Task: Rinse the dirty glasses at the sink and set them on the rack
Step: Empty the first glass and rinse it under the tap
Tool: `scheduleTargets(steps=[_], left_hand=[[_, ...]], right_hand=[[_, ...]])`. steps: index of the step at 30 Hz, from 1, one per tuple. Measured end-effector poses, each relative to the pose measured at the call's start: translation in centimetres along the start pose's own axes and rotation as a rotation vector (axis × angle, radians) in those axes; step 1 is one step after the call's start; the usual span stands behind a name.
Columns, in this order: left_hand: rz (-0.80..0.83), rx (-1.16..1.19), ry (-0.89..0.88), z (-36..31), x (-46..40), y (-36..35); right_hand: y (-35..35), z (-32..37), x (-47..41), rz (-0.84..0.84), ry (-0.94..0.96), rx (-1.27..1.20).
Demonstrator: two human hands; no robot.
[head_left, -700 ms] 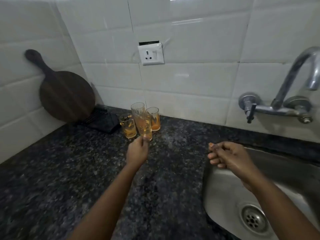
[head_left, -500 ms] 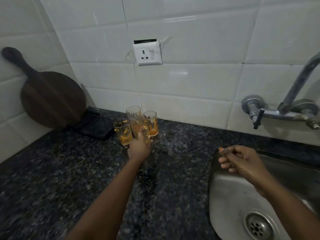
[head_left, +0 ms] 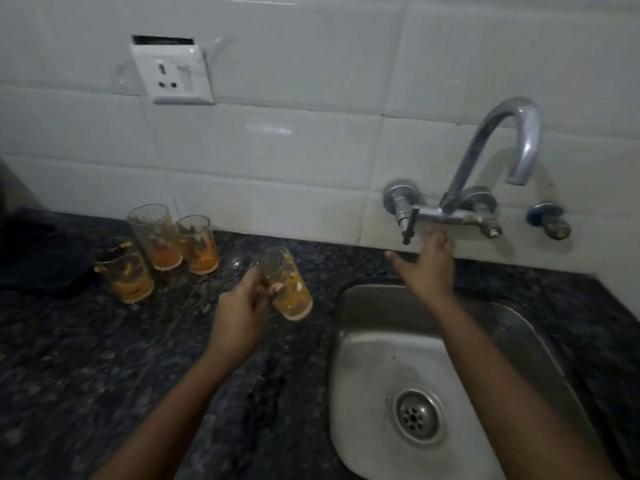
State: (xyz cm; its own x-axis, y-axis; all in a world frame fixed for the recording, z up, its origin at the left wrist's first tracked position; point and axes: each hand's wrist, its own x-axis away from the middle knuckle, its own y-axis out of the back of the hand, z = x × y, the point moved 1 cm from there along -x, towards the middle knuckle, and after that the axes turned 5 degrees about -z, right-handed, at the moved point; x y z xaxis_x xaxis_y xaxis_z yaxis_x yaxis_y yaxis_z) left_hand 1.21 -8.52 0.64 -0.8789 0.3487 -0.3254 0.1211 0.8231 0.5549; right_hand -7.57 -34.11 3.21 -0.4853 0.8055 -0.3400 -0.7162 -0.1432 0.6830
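Orange-stained glass [head_left: 285, 285] pinched in our left grip [head_left: 242, 306], tilted sinkward, while our right grip [head_left: 427, 268], fingers spread and holding nothing, reaches the tap [head_left: 450, 216].

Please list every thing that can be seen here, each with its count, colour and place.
glass in hand: 1, clear with orange dregs, tilted above the counter left of the sink
glasses on counter: 3, clear with orange dregs, back left by the wall
counter: 1, dark speckled
sink: 1, steel, right
drain: 1, steel, sink floor
tap: 1, chrome, wall above sink
socket: 1, white, wall
left hand: holds the glass
right hand: reaches up under the tap
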Motion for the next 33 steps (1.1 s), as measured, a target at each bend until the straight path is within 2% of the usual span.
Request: scheduleTargets(steps=[5,11,15,18,20,23,24,25,28,30,33], left_hand=[[0.181,0.22,0.028,-3.1,1.1,-2.9],[0.195,0.182,-0.002,-3.2,1.5,-3.8],[0.22,0.159,0.009,-2.9,1.8,-3.8],[0.265,0.138,0.027,-2.6,2.3,-4.5],[0.315,0.13,0.012,-2.8,2.6,-5.4],[0.422,0.132,0.007,-4.2,3.0,-7.5],[0.465,0.15,0.014,-4.7,3.1,-8.6],[0.511,0.194,0.029,-5.4,3.3,-9.7],[0.634,0.318,0.068,-7.7,4.0,-13.1],[0.69,0.305,0.019,-9.4,4.3,-14.6],[0.718,0.254,-0.072,-11.2,4.6,-16.1]], right_hand=[[-1.3,1.1,-1.0,-0.065,0.162,0.063],[-1.1,0.5,-1.8,-0.076,0.212,0.214],[-0.8,1.0,-1.4,-0.028,0.404,0.524],[0.1,1.2,0.0,0.015,0.404,0.625],[0.9,0.0,2.1,0.121,0.424,0.558],[2.6,-3.4,6.5,0.598,0.318,0.265],[3.2,-4.5,7.7,0.715,0.271,0.167],[3.7,-5.6,8.5,0.757,0.233,0.093],[4.8,-8.9,9.1,0.704,0.013,-0.183],[5.3,-10.6,8.6,0.64,-0.108,-0.352],[6.2,-12.2,7.2,0.531,-0.138,-0.348]])
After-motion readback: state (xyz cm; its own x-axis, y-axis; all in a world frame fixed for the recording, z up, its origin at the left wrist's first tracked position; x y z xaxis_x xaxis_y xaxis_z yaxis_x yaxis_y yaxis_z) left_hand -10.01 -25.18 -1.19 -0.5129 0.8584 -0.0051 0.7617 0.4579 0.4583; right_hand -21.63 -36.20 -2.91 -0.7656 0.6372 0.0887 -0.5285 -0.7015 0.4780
